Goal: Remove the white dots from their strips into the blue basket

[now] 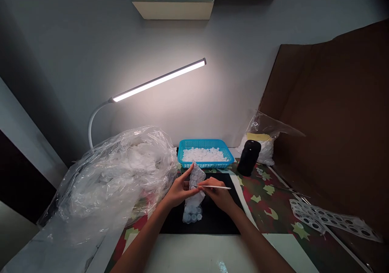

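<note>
My left hand grips a translucent plastic sheet with rows of round cups by its edge, tilted up above the black mat. Close against the sheet's right side is my right hand, its fingers closed around a thin white stick that points to the right. The stick's other end lies at the sheet, too small to make out. Below the hands, a cluster of translucent round cups rests on the mat; whether it joins the held sheet I cannot tell.
Behind the hands stands a blue basket full of small white pieces. A big clear plastic bag bulges at left under a lit lamp. At right are a black container, perforated plastic strips and a cardboard sheet.
</note>
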`<state>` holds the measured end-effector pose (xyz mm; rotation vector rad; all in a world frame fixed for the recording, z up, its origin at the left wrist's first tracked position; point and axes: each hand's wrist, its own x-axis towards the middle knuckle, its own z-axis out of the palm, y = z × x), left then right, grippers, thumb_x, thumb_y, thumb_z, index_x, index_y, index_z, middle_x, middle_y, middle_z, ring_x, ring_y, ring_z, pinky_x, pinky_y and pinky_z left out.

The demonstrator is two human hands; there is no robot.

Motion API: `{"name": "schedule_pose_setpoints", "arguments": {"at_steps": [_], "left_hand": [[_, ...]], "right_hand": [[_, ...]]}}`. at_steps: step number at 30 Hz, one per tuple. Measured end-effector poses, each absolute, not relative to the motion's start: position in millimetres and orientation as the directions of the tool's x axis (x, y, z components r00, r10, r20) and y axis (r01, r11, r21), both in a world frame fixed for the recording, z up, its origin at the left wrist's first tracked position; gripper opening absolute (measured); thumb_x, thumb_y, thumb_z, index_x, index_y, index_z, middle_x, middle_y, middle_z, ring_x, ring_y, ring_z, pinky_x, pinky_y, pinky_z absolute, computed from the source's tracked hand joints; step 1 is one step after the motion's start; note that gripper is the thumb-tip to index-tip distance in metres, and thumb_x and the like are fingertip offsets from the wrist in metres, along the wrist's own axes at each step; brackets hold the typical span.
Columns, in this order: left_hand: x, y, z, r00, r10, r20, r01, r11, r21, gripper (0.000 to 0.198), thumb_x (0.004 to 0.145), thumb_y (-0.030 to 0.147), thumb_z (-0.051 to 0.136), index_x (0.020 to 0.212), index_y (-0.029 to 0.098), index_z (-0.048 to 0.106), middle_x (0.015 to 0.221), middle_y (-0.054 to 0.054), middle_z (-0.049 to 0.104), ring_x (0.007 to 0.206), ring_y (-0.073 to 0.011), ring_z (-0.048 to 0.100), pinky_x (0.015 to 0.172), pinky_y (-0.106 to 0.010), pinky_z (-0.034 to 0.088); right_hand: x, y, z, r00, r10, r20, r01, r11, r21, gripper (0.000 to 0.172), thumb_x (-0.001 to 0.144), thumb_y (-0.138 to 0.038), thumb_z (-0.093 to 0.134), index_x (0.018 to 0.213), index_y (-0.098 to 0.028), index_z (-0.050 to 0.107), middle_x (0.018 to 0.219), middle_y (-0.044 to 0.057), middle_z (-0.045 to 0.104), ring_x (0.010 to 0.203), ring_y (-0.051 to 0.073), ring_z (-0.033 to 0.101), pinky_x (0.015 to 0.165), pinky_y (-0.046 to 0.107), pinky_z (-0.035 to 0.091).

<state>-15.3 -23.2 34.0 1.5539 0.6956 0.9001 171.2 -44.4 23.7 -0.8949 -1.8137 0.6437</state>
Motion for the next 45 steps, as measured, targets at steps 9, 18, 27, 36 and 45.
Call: {"name": "schedule_pose_setpoints", "arguments": {"at_steps": [9, 18, 27, 36, 45], "left_hand": [[-20, -13, 26, 0.389, 0.893, 0.226, -0.087, -0.209, 0.974, 0.092, 0.067, 0.026, 0.074, 0.142, 0.032, 0.021, 0.138, -0.008, 0.04, 0.067, -0.0073, 0.055, 0.059, -0.021, 0.05], [-16, -17, 39, 0.402, 0.873, 0.277, -0.31, -0.155, 0.938, 0.085, 0.064, 0.019, 0.075, 0.137, 0.036, 0.034, 0.151, -0.002, 0.022, 0.114, -0.0278, 0.052, 0.084, -0.029, 0.048], [-16, -12, 28, 0.443, 0.89, 0.105, -0.337, 0.057, 0.94, 0.087, 0.064, 0.013, 0.075, 0.139, 0.028, 0.033, 0.14, -0.012, 0.042, 0.111, -0.025, 0.055, 0.078, -0.026, 0.047], [-21, -18, 43, 0.445, 0.89, 0.098, -0.442, 0.123, 0.888, 0.071, 0.066, 0.014, 0.062, 0.133, 0.026, 0.043, 0.128, -0.008, 0.055, 0.062, -0.0075, 0.055, 0.059, -0.021, 0.043], [-27, -19, 46, 0.398, 0.917, -0.005, -0.438, 0.195, 0.877, 0.063, 0.069, 0.02, 0.049, 0.131, 0.027, 0.045, 0.134, -0.003, 0.046, 0.072, -0.0125, 0.058, 0.068, -0.027, 0.046]], "right_hand": [[183, -34, 29, 0.043, 0.934, 0.356, -0.072, 0.358, -0.931, 0.012, 0.079, -0.034, 0.064, 0.078, -0.023, 0.068, 0.069, 0.0, 0.063, 0.068, 0.016, 0.055, 0.063, 0.028, 0.04], [182, -30, 14, -0.292, 0.956, 0.004, -0.497, -0.148, -0.855, 0.027, 0.068, -0.04, 0.072, 0.083, -0.019, 0.066, 0.101, 0.01, 0.067, 0.096, 0.026, 0.063, 0.088, 0.046, 0.043], [188, -22, 10, -0.266, 0.964, 0.015, -0.667, -0.173, -0.725, 0.021, 0.067, -0.035, 0.075, 0.082, -0.023, 0.066, 0.103, 0.002, 0.067, 0.099, 0.017, 0.061, 0.095, 0.031, 0.04], [175, -30, 2, -0.459, 0.888, -0.022, -0.571, -0.314, -0.759, 0.028, 0.073, -0.04, 0.069, 0.093, -0.022, 0.062, 0.109, 0.01, 0.063, 0.103, 0.024, 0.06, 0.094, 0.044, 0.039], [177, -33, -1, -0.522, 0.853, 0.029, -0.49, -0.272, -0.828, 0.018, 0.078, -0.033, 0.066, 0.082, -0.015, 0.062, 0.084, 0.003, 0.064, 0.079, 0.015, 0.062, 0.076, 0.032, 0.048]]}}
